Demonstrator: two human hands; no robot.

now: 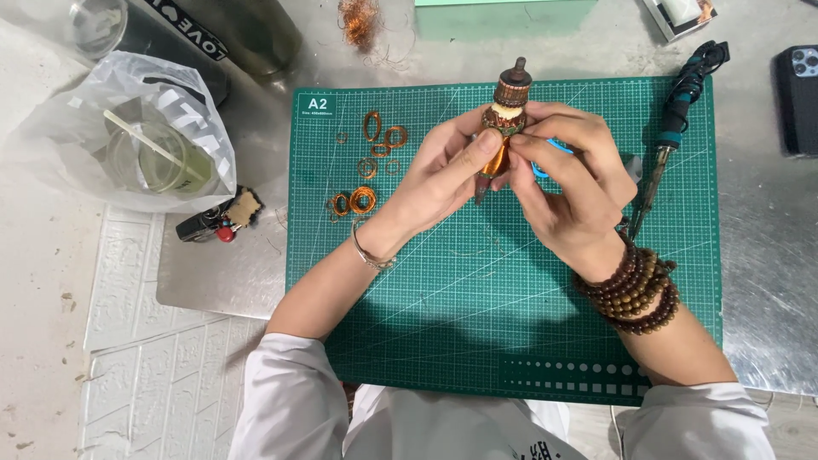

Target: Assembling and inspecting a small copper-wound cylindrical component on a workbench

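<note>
Head view: both hands meet over the upper middle of a green cutting mat [443, 281] lying on a metal bench [767, 281].
Left hand [434, 183]: fingers closed around the lower part of a motor rotor [504, 111]; thumb lies along its orange shaft. A thin bangle [368, 254] sits on the wrist.
Right hand [571, 183]: fingers curled in against the rotor's right side, touching it; a small blue tool [545, 158] shows between them, and I cannot tell how firmly it is pinched. Brown bead bracelets [635, 290] wrap the wrist.
Rotor position: held upright above the mat, clear of its surface, copper windings and dark tip pointing away from the person.
Mat, left part: several loose copper wire rings [366, 162] lie scattered, near the left hand but apart from it.
Mat, right edge: a soldering iron [677, 128] lies along it, tip toward the right wrist, not touched.
Bench, far edge: a tangle of copper wire [360, 21].
Bench, left: a white plastic bag [136, 128] around a clear cup; a dark flask [187, 34] behind it; a lighter [209, 223] just off the mat's left edge.
Bench, right: a dark phone [798, 98], well apart from the hands.
</note>
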